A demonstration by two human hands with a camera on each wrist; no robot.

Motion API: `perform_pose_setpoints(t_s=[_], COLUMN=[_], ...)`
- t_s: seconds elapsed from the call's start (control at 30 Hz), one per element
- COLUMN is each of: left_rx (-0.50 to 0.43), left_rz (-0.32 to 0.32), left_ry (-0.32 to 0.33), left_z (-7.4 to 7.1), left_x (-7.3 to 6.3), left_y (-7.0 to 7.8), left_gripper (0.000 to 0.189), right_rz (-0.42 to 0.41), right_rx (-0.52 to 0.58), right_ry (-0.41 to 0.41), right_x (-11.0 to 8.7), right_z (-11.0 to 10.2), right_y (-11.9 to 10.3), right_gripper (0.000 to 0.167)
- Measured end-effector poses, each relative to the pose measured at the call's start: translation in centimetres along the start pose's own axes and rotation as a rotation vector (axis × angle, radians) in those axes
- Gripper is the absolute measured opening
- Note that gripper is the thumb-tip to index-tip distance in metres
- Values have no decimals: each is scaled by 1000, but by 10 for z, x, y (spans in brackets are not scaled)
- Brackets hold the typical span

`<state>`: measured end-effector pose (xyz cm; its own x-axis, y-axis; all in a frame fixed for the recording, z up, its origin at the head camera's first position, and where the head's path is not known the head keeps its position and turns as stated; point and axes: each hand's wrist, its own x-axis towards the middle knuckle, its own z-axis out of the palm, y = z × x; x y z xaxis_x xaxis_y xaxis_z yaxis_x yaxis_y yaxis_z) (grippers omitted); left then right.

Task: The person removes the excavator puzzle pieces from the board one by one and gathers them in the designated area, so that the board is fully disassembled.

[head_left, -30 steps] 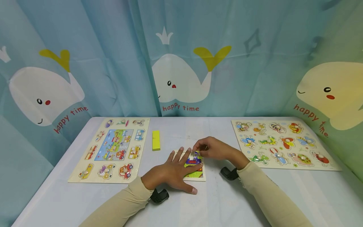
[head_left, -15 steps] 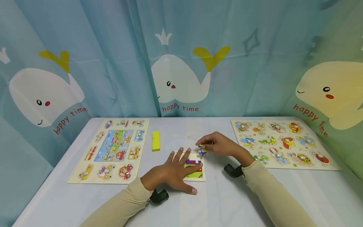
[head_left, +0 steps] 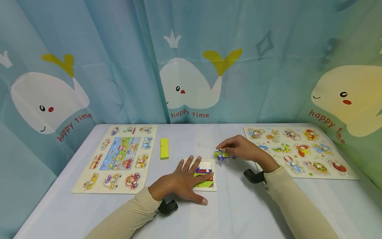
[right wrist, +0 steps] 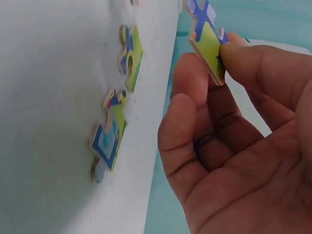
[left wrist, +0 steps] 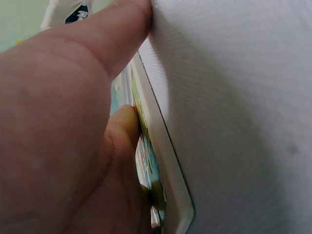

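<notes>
A small jigsaw board (head_left: 209,186) lies at the middle of the white table (head_left: 238,212). My left hand (head_left: 191,172) rests flat on it with fingers spread, pressing it down; in the left wrist view the fingers (left wrist: 122,126) lie on the board's edge (left wrist: 168,165). My right hand (head_left: 224,150) is up and to the right of the board. It pinches a blue and green jigsaw piece (head_left: 221,154) between thumb and fingers, shown close as the piece (right wrist: 207,41) in the right wrist view. Two loose pieces (right wrist: 130,56) (right wrist: 109,134) lie on the table beside that hand.
A vehicle peg puzzle (head_left: 119,156) lies at the left, an insect peg puzzle (head_left: 298,151) at the right. A yellow block (head_left: 164,147) sits behind the small board. A whale-print curtain (head_left: 191,66) closes off the back and sides.
My right hand lifted a piece off the small board's top edge and carried it to the right, away from the board. The left hand stayed flat on the board.
</notes>
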<state>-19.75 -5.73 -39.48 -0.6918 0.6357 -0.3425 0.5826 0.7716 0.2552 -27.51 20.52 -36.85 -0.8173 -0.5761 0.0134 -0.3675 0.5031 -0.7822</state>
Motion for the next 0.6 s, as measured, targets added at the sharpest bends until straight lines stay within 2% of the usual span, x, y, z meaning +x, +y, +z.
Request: perform_pose_setpoints(t_s=[0.3,0.6], left_rx=[-4,2], left_rz=[2,8], left_ry=[4,5], left_z=[0,0], left_x=[0,-1], left_y=[1,0], left_gripper=[86,86], right_rz=[55,58], right_rx=[-18,-96], right_ry=[20,27], right_x=[-8,-17], right_z=[-12,-28], right_y=[10,20], right_gripper=[21,19])
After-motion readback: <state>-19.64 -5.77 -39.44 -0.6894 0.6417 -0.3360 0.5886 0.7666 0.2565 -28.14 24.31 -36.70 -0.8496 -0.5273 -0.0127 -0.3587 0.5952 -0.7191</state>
